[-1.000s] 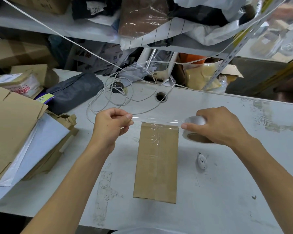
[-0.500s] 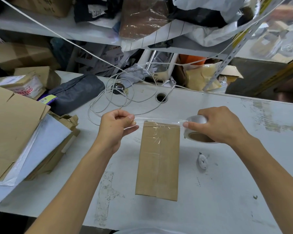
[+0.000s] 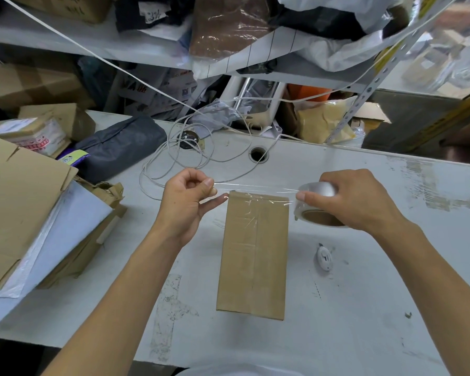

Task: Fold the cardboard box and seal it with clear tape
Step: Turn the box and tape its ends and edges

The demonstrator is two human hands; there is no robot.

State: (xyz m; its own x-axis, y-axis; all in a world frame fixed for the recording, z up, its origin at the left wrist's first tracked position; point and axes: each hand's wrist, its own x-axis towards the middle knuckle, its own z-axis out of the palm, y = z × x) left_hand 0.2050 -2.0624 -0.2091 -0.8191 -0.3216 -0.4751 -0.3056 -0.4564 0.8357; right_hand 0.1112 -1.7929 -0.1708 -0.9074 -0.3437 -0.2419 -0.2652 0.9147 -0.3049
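Above the box's point(image 3: 253, 253) far end mid-bench, already folded and partly taped, my left fingers point(image 3: 209, 185) pinch the tape strip point(image 3: 255, 188) and my right hand point(image 3: 347, 199) grips the roll point(image 3: 316, 206), this strip not yet laid.

Lighting is soft, even and moderately bright. My arms cast faint shadows on the bench point(image 3: 364, 308). Wide-angle distortion bends the shelf point(image 3: 65, 39) edges. The upper right corner is hazy and blurred.

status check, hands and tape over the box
Left hand pinches tape strip; right hand holds tape roll. Strip stretched above far end of cardboard box, not pressed down. Small white cutter beside box, clear of it.
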